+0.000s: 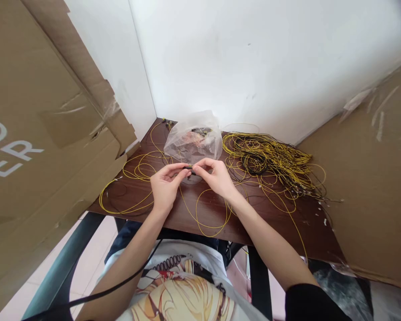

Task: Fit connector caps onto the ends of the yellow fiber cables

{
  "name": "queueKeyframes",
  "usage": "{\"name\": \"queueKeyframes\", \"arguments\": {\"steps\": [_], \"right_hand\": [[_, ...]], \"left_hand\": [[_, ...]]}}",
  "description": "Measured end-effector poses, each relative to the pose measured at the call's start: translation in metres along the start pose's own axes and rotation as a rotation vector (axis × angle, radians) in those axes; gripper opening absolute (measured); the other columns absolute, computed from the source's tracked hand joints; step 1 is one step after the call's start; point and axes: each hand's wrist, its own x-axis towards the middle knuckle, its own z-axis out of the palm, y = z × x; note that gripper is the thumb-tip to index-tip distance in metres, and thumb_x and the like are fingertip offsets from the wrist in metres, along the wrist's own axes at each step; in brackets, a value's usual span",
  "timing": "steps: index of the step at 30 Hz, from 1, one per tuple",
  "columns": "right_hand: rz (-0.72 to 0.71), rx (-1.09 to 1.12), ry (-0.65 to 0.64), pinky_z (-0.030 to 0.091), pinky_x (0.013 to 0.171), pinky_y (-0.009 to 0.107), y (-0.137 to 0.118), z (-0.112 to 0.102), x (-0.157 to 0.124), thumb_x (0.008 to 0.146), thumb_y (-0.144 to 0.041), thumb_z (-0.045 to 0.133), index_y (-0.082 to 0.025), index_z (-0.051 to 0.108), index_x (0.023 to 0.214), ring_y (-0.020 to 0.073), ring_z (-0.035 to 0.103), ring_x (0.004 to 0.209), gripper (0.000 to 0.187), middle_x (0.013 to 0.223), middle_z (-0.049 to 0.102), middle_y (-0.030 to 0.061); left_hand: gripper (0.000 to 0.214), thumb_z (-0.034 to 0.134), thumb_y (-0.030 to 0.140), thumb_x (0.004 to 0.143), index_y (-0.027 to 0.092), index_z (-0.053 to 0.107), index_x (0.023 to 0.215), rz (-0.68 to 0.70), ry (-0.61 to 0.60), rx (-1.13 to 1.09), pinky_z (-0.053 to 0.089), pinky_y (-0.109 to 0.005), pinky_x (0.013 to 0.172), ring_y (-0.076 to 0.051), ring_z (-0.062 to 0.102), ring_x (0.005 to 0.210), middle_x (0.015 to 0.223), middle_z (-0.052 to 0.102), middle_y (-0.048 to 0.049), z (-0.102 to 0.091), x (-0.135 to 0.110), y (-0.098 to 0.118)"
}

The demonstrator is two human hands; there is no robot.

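Note:
Over the middle of the dark brown table, my left hand (165,186) and my right hand (218,178) meet fingertip to fingertip. My left thumb and fingers pinch a small black piece with a yellow-green part (188,167), which looks like a cable connector. At its right end, the thumb and forefinger of my right hand are closed in a pinch; the fingers hide most of what is between them. Thin yellow cable (200,229) hangs in loose loops below my hands. Just behind them stands a clear plastic bag (177,145) with small dark and reddish things inside.
A tangled heap of yellow and black cables (270,156) lies on the right of the table (177,207). More yellow loops (138,167) spread at left. Cardboard sheets (70,116) flank both sides, and a white wall (254,67) closes the back. Small white scraps lie near the right edge.

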Motion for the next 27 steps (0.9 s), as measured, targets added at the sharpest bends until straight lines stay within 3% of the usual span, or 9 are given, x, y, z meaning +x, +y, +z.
{"name": "queueKeyframes", "arguments": {"steps": [12, 27], "right_hand": [[0.000, 0.005, 0.022, 0.045, 0.065, 0.025, 0.0037, 0.0007, 0.0004, 0.081, -0.030, 0.061, -0.015, 0.072, 0.080, 0.0141, 0.062, 0.069, 0.017, 0.077, 0.071, 0.0039], [0.052, 0.100, -0.031, 0.045, 0.063, 0.025, 0.0005, -0.0015, 0.0017, 0.077, -0.028, 0.064, -0.014, 0.070, 0.081, 0.0119, 0.060, 0.065, 0.016, 0.077, 0.071, 0.0044]], "left_hand": [[0.026, 0.079, 0.024, 0.066, 0.014, 0.073, 0.088, -0.127, -0.028, -0.112, 0.057, -0.036, 0.085, -0.019, 0.071, 0.080, 0.092, 0.074, -0.0087, -0.0019, 0.0016, -0.0013], [0.024, 0.079, 0.022, 0.066, 0.011, 0.069, 0.084, -0.059, 0.026, -0.133, 0.060, -0.032, 0.076, -0.018, 0.071, 0.076, 0.085, 0.074, -0.0079, 0.0015, 0.0016, 0.0006]]}}
